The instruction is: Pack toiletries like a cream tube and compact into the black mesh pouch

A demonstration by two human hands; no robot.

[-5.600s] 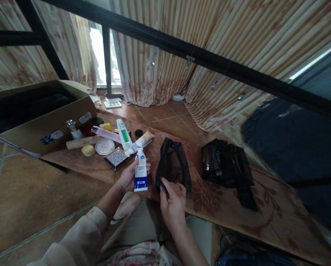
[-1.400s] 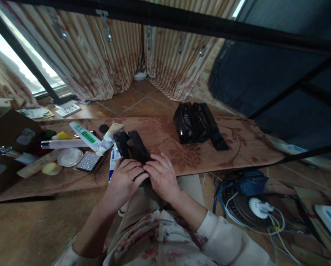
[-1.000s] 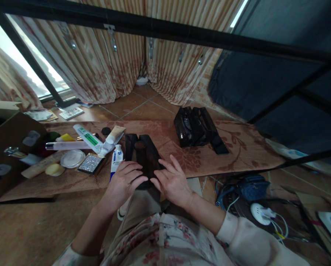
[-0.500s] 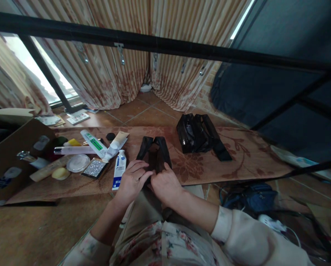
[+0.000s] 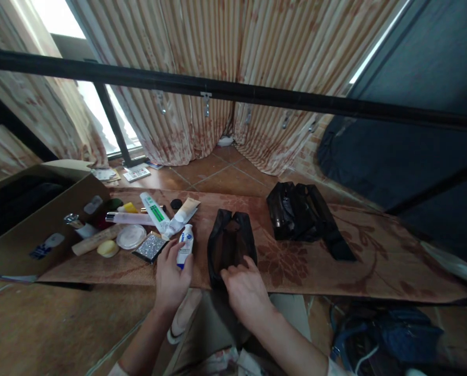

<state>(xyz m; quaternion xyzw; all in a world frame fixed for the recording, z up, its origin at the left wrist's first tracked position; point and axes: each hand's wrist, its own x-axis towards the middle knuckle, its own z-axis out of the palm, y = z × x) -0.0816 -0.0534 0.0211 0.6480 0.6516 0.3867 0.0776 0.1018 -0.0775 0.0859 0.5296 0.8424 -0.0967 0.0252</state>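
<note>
My left hand (image 5: 172, 277) is on a white and blue squeeze tube (image 5: 186, 243), with fingers along one side and thumb on the other. The tube lies on the patterned cloth. My right hand (image 5: 248, 288) has its fingers curled over the near edge of a black see-through pouch (image 5: 213, 250). The pouch's top gapes and its dark inside shows. Just left of my left hand lies a glittery silver square compact (image 5: 151, 247). Beyond the tube are a cream tube (image 5: 188, 209) and a white and green tube (image 5: 155, 213).
A cardboard box (image 5: 72, 201) stands at the left, beside a round clear-lidded container (image 5: 131, 236) and a yellow round item (image 5: 108, 248). More black pouches (image 5: 296, 214) lie to the right. A dark metal bar (image 5: 233, 89) crosses in front. A blue bag (image 5: 409, 334) sits lower right.
My left hand has left the black pouch and moved left onto the white and blue tube. The pouch now stands wider, with my right hand still at it. The view has shifted.
</note>
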